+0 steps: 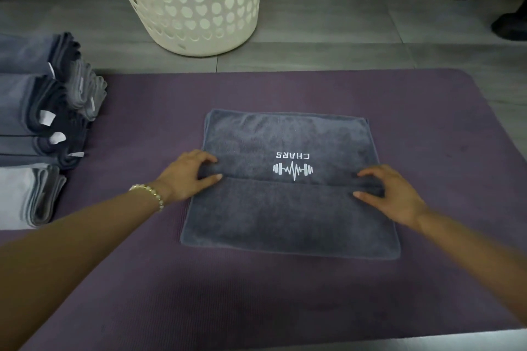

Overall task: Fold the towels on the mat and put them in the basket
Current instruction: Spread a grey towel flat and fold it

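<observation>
While your left grip (188, 175) and right grip (389, 194) pinch the towel (288, 216) fold, its edges lie flat. Open mat (256, 293) surrounds it.

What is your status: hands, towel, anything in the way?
Both pinch the grey towel at its fold: left hand, right hand. Towel on mat, not yet in basket. Nothing in the way.
</observation>
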